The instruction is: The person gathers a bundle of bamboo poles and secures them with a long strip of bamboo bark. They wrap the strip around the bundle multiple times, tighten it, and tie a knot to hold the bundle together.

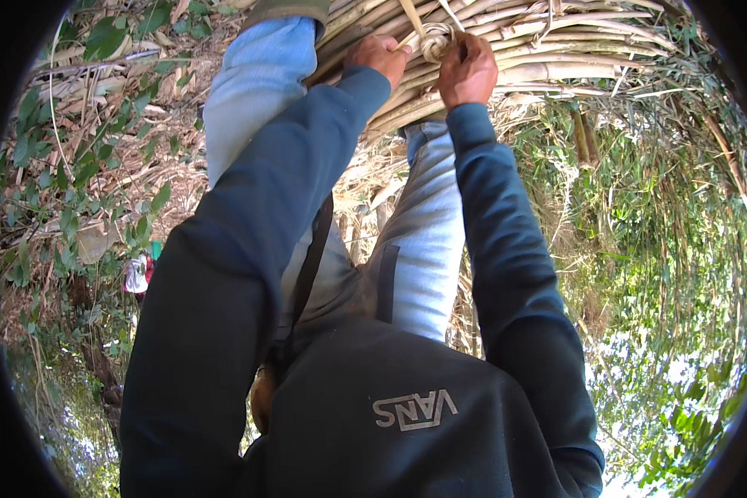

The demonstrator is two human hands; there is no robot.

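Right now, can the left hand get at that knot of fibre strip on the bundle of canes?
Probably yes. The left hand already rests on the bundle of canes right beside the knot, with nothing between them. The right hand grips at the knot's other side.

Both hands on cane bundle (pixel 506 50): left hand (pixel 379 56) left of knot (pixel 434 41), right hand (pixel 468 70) right.

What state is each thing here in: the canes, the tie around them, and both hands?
Bundle of dry canes: gathered together, lying across the top.
Strip binding: wrapped around the bundle, coiled into a knot.
Left hand: closed, pressing on the canes beside the knot.
Right hand: fingers closed at the knot.
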